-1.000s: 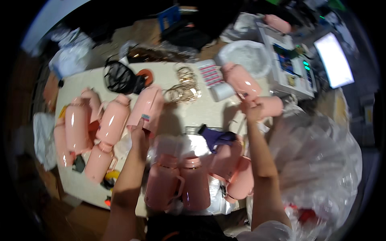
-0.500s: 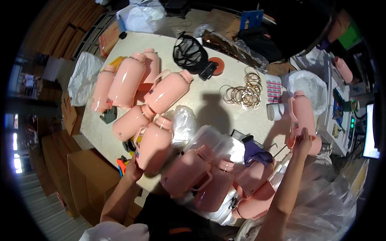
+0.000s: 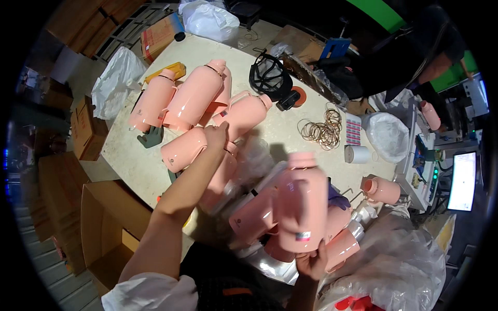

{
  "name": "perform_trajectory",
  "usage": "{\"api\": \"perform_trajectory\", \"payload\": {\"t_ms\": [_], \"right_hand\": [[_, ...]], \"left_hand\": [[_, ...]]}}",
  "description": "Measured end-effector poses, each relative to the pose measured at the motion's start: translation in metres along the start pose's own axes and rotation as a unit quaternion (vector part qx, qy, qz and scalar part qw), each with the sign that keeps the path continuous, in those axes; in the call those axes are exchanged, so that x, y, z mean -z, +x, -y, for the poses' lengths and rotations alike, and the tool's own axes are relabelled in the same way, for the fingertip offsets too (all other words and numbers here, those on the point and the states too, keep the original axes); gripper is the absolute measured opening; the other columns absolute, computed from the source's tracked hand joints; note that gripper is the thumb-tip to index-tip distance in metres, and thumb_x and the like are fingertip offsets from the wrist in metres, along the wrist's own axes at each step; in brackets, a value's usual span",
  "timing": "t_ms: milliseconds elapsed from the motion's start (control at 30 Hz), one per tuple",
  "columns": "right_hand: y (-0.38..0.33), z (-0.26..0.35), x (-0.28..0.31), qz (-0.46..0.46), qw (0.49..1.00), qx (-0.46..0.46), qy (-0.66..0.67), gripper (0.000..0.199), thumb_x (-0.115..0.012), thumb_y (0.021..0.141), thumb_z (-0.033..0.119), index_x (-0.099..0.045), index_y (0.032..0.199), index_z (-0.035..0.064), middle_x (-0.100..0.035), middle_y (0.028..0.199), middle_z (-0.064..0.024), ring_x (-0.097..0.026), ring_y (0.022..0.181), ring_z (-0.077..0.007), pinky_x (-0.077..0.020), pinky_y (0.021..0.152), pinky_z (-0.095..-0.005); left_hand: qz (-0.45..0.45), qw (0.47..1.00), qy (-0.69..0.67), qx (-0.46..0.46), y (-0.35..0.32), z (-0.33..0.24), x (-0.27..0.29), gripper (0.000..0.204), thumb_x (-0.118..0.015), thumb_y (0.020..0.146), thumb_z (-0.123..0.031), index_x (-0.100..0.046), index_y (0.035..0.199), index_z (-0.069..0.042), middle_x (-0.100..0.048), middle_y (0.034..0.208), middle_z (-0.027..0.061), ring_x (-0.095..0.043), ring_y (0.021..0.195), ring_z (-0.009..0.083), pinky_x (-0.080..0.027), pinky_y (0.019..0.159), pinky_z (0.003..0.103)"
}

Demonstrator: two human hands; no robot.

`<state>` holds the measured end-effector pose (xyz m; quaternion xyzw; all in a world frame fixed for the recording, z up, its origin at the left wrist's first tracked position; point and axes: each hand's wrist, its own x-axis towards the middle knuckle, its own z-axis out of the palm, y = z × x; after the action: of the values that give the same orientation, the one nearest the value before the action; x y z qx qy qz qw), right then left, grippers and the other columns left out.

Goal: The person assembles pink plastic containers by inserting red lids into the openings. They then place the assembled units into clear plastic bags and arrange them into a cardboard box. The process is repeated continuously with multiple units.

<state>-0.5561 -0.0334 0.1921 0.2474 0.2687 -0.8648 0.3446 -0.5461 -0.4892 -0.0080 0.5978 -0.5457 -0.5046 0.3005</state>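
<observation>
While right hand (image 3: 311,263) grips blurred pink bottle (image 3: 298,202), left hand (image 3: 215,136) seemingly touching pink jug (image 3: 185,149).

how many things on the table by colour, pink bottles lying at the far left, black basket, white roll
pink bottles lying at the far left: 5, as far as the pile shows
black basket: 1
white roll: 1
total: 7

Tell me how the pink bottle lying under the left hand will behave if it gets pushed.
The pink bottle lies on its side on the table, and it is round, so it will probably roll. Its smooth, glossy wall may slip under the left hand. It looks rigid, so it should not flex, and neighbouring bottles may stop it.
</observation>
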Motion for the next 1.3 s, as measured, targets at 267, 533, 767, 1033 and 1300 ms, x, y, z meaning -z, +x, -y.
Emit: {"api": "perform_trajectory", "payload": {"t_ms": [267, 533, 767, 1033, 1300], "right_hand": [[-0.061, -0.034, 0.017, -0.050, 0.993, 0.093, -0.045, 0.021, -0.056, 0.102, 0.019, -0.057, 0.118, 0.0047, -0.059, 0.088, 0.0011, -0.047, 0.065, -0.0071, -0.0461, 0.066, -0.0239], [-0.155, 0.011, 0.066, -0.125, 0.990, 0.069, -0.016, 0.040, -0.067, 0.099, 0.021, -0.055, 0.131, 0.0010, -0.067, 0.109, -0.0077, -0.061, 0.091, -0.0177, -0.0513, 0.091, -0.0377], [-0.123, -0.008, 0.153, -0.222, 0.972, -0.011, -0.077, 0.013, -0.068, 0.096, 0.023, -0.065, 0.104, 0.0131, -0.064, 0.079, 0.0003, -0.062, 0.072, -0.0125, -0.0523, 0.070, -0.0322], [-0.116, -0.039, 0.175, -0.292, 0.951, 0.032, -0.100, 0.022, -0.076, 0.087, 0.024, -0.066, 0.104, 0.0145, -0.066, 0.090, 0.0041, -0.056, 0.079, -0.0106, -0.0421, 0.072, -0.0285], [-0.127, -0.050, 0.132, -0.188, 0.948, 0.218, -0.135, 0.025, -0.069, 0.091, 0.011, -0.067, 0.115, 0.0147, -0.070, 0.108, -0.0013, -0.063, 0.101, -0.0191, -0.0478, 0.092, -0.0419]], "left_hand": [[0.080, 0.944, -0.287, 0.143, 0.009, -0.058, -0.064, 0.024, -0.058, 0.095, -0.012, -0.054, 0.113, 0.004, -0.065, 0.102, 0.0135, -0.066, 0.082, 0.0215, -0.055, 0.069, 0.036], [0.259, 0.879, -0.326, 0.233, -0.166, -0.085, 0.141, 0.043, -0.046, 0.102, -0.011, -0.044, 0.144, -0.002, -0.061, 0.119, 0.0075, -0.063, 0.095, 0.0158, -0.054, 0.080, 0.029], [0.237, 0.801, -0.275, 0.476, -0.223, 0.028, 0.222, 0.023, -0.054, 0.102, -0.021, -0.058, 0.119, -0.007, -0.062, 0.104, 0.0061, -0.062, 0.087, 0.0179, -0.053, 0.068, 0.034], [0.118, 0.991, -0.032, 0.050, -0.178, 0.069, 0.255, 0.016, -0.061, 0.096, -0.006, -0.055, 0.111, -0.004, -0.056, 0.100, 0.0042, -0.053, 0.088, 0.0126, -0.047, 0.086, 0.028], [0.453, 0.862, 0.158, -0.164, -0.298, 0.052, 0.245, 0.025, -0.063, 0.090, -0.009, -0.057, 0.114, -0.003, -0.060, 0.108, 0.0157, -0.061, 0.099, 0.0265, -0.049, 0.086, 0.037]]}}
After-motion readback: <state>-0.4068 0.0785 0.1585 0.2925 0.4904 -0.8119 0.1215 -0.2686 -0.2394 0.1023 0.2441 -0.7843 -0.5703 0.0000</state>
